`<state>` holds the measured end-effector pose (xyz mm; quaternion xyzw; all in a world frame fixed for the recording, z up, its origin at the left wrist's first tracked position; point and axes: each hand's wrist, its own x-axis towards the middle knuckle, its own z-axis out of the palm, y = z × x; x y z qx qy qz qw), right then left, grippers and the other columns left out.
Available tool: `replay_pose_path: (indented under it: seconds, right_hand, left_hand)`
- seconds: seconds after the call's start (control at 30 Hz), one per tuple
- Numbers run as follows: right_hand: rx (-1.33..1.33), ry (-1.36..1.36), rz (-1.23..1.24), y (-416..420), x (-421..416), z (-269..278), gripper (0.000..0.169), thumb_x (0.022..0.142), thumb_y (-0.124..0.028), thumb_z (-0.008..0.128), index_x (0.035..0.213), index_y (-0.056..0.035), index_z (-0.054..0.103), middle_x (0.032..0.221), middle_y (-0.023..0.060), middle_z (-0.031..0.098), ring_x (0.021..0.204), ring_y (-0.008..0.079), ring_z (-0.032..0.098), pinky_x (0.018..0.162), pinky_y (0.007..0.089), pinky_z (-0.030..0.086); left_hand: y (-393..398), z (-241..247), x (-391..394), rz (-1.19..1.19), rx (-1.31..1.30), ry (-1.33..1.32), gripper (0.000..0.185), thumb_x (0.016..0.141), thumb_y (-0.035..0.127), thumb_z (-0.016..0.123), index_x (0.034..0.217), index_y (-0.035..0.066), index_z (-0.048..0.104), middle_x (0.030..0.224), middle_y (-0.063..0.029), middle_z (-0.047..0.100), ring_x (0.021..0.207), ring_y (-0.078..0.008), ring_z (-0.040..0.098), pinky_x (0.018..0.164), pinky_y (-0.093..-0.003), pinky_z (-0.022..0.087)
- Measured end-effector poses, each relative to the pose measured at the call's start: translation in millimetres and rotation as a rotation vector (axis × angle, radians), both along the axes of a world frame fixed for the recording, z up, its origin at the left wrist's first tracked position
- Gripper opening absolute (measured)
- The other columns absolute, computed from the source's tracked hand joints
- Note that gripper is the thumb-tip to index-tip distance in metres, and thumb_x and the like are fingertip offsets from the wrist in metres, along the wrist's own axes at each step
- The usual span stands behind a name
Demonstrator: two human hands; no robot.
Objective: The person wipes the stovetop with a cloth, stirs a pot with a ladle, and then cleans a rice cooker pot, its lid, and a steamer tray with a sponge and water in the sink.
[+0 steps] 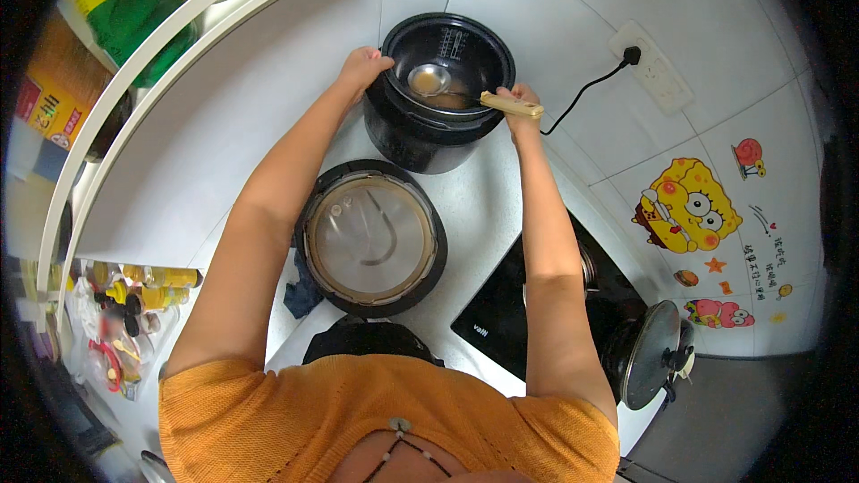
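Note:
A black inner cooking pot [470, 40] with level marks on its wall sits at the mouth of a black electric cooker body [416, 141]. My left hand [366, 70] grips its left rim, thumb over the edge. At the right rim is my right hand [523, 97], its fingers partly hidden behind the light-coloured ladle handle [511, 105]. The metal ladle bowl [429, 79] rests inside the pot, with brownish liquid in and under it. Between my arms lies a round cooker lid [369, 241], its metal inner face upward.
A black cooktop [496, 302] is under my right forearm, with a glass-lidded black pot [651, 355] beyond. A power cord [584, 90] runs to a wall socket strip [654, 70]. Bottles [158, 278] stand at left below a white rack rail [107, 90]. A dark cloth [302, 292] lies beside the lid.

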<state>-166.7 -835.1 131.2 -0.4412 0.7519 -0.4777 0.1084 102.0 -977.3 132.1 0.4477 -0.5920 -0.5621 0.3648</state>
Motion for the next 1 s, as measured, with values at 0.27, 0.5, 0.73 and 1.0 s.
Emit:
replay_pose_path:
  seconds: [0.27,0.5,0.73,1.0]
  right_hand:
    - [-0.182,0.034,-0.005,22,-3,67,0.031,0.068,-0.026,0.066,0.064,-0.0021,0.046,0.056,0.0076,0.047,0.053,0.0200,0.043,0.054,0.0329,0.039]
    - [-0.231,0.006,0.092,104,41,160,0.029,0.074,-0.015,0.064,0.062,-0.0054,0.039,0.056,-0.0020,0.037,0.054,0.0073,0.033,0.048,0.0242,0.029]
    - [-0.211,-0.147,0.260,193,110,188,0.028,0.077,-0.008,0.060,0.064,-0.0122,0.036,0.061,-0.0096,0.031,0.055,0.0014,0.027,0.048,0.0180,0.021]
    - [-0.079,-0.256,0.637,275,190,157,0.022,0.081,-0.006,0.055,0.068,-0.0099,0.038,0.065,-0.0061,0.033,0.062,0.0037,0.029,0.058,0.0184,0.025]
  left_hand:
    - [64,68,6,0.055,-0.075,0.322,0.026,0.073,0.010,0.065,0.063,0.013,0.040,0.059,0.0089,0.034,0.055,-0.0027,0.031,0.049,-0.0202,0.025]
    - [168,121,40,0.108,-0.040,0.382,0.025,0.076,0.012,0.065,0.066,0.014,0.042,0.060,0.0094,0.038,0.055,-0.0008,0.032,0.048,-0.0179,0.024]
    - [302,124,115,0.167,-0.112,0.276,0.024,0.082,0.023,0.061,0.068,0.013,0.044,0.062,0.0073,0.036,0.057,-0.0030,0.032,0.049,-0.0186,0.026]
    - [460,104,235,0.158,-0.010,0.303,0.028,0.085,0.029,0.057,0.071,0.010,0.042,0.065,0.0062,0.034,0.062,-0.0037,0.031,0.052,-0.0206,0.028]
